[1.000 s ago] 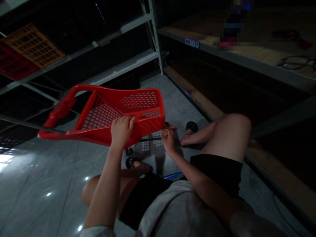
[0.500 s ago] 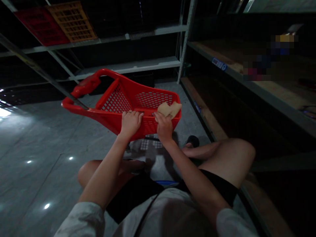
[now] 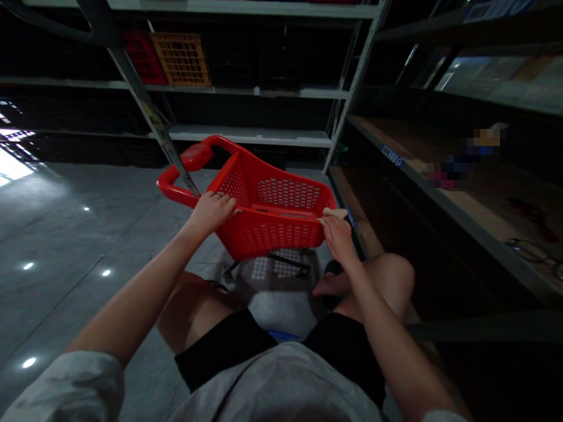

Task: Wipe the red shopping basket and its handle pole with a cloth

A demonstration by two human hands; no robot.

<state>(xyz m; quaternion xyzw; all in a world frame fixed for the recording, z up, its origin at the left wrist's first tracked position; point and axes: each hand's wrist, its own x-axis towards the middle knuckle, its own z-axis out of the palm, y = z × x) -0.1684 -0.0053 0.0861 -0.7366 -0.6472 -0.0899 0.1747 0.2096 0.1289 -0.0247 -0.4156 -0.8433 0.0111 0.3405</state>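
Note:
A red plastic shopping cart point(image 3: 277, 234) with perforated walls stands in front of my knees, its handle towards the left. My left hand point(image 3: 214, 210) is closed over the near rim, close to the handle end. At the right end of the basket, my right hand point(image 3: 338, 235) grips a beige cloth point(image 3: 336, 213) against the rim corner. Part of the cloth is hidden under my fingers. Inside, the part of the basket floor that I can see holds nothing I can make out.
A grey metal pole point(image 3: 152, 111) slants down to the cart's handle. Behind stands a metal rack point(image 3: 264, 136) with a red crate point(image 3: 144, 57) and a yellow crate point(image 3: 181, 58). Along my right runs a wooden shelf point(image 3: 409, 176) bearing glasses point(image 3: 530, 249) and a blurred-out item.
My right hand has slid with the cloth rightward along the rim to the corner. My left hand has shifted left towards the handle end. The view has tilted up a little.

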